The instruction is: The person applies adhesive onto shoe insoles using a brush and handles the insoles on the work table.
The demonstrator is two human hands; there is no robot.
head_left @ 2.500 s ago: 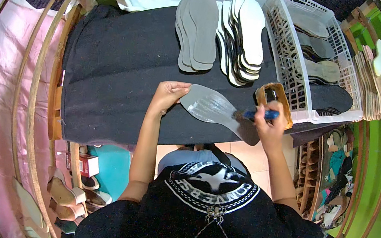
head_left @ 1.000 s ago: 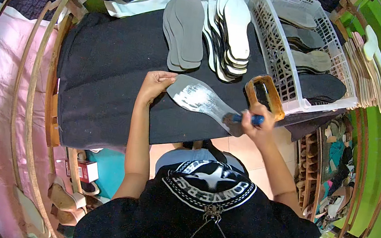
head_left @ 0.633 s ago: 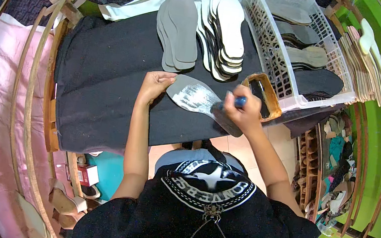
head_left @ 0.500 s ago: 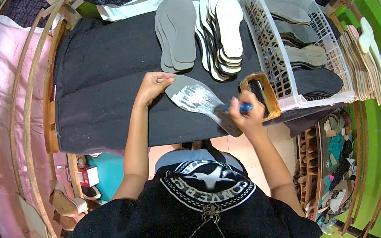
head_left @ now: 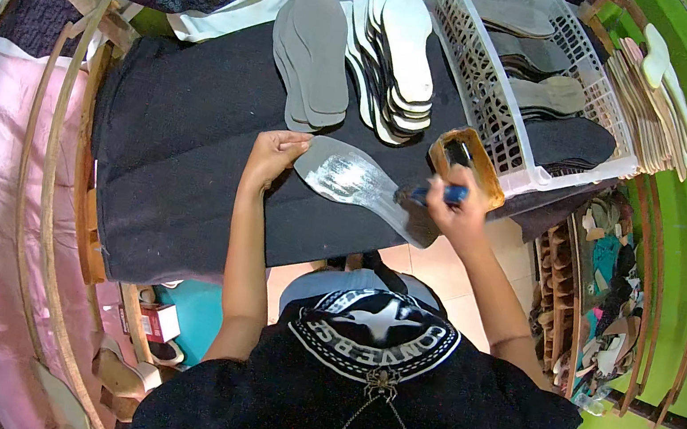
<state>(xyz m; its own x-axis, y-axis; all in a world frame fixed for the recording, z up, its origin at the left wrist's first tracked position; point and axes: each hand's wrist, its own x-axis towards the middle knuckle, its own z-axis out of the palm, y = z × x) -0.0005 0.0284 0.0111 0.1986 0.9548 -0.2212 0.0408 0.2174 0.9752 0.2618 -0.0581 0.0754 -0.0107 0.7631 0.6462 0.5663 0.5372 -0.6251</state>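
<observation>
A grey shoe insole (head_left: pixel 371 185) lies slantwise on the dark cloth near the table's front edge, a shiny wet coat over its wide end and middle. My left hand (head_left: pixel 274 156) pinches the tip of that wide end between thumb and fingers. In my right hand (head_left: pixel 462 213) is a brush with a blue handle (head_left: pixel 454 194), its head over the narrow end of the insole. Whether the bristles touch the surface I cannot tell. Just behind the right hand stands a stained, yellowish-brown open container (head_left: pixel 490 184) with something dark inside.
Stacks of grey insoles (head_left: pixel 313 57) and white insoles (head_left: pixel 406 45) lie farther back on the table. A white perforated plastic basket (head_left: pixel 537 175) with more insoles stands at the right, beside a row of upright pale sole-shaped pieces (head_left: pixel 648 110). Wooden rails (head_left: pixel 63 170) flank the left side.
The brush has moved slightly right, toward the narrow end of the insole. The whitish streaks have become a smoother, shinier coat. My left hand keeps its pinch.
</observation>
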